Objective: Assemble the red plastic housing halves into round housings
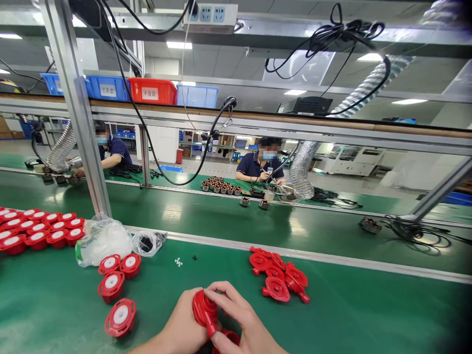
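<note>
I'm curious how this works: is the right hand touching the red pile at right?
Apart. The head view shows green tabletop between the right hand and the red pile.

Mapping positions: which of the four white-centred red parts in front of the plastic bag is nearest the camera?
The lone front red part; the other three cluster behind it, nearer the plastic bag.
</note>
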Demonstrator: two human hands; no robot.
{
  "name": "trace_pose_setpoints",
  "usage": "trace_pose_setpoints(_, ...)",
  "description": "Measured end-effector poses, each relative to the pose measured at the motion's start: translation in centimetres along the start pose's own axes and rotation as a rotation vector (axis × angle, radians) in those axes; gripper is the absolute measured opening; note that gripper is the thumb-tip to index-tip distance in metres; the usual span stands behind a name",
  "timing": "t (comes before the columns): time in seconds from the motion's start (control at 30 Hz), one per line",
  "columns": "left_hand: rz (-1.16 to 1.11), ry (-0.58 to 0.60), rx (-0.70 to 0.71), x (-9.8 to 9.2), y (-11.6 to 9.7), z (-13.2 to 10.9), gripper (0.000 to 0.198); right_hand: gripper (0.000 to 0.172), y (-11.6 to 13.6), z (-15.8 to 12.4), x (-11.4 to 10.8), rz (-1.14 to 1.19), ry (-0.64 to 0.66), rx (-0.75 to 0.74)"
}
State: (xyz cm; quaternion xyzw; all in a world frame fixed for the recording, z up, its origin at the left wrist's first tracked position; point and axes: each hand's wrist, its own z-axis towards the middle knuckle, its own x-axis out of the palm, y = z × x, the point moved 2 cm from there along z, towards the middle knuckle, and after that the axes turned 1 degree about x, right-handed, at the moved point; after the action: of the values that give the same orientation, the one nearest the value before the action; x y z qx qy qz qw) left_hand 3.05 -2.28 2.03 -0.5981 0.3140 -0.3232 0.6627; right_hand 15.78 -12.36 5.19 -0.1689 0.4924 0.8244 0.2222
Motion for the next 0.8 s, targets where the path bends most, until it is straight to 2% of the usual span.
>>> trace_pose_setpoints(0.2,-0.027,0.000,-0.057,0.0,0.5,0.1,0.017,0.062,0.5,0.0,0.0,-0.048,0.026,0.025)
trace_pose_setpoints(0.43,-0.073,0.086,0.024,0.3,-0.1,0.1,0.008,0.063,-0.3,-0.3,-0.1,-0.250,0.057,-0.044)
trace_pose_setpoints(0.57,0.043,-0.034,0.061,0.6,0.7,-0.2,0.003,0.058,-1.8,-1.3,0.9,-0.429,-0.032,-0.015)
trace_pose_setpoints(0.67,0.156,-0.142,0.040,0.5,2.0,-0.5,0.013,0.060,-2.2,-1.9,1.9,-0.541,-0.104,0.020)
trace_pose_setpoints(0.8,0.190,-0.155,0.074,-0.1,2.7,-0.7,0.015,0.057,-1.6,-1.4,2.2,-0.587,-0.118,0.049)
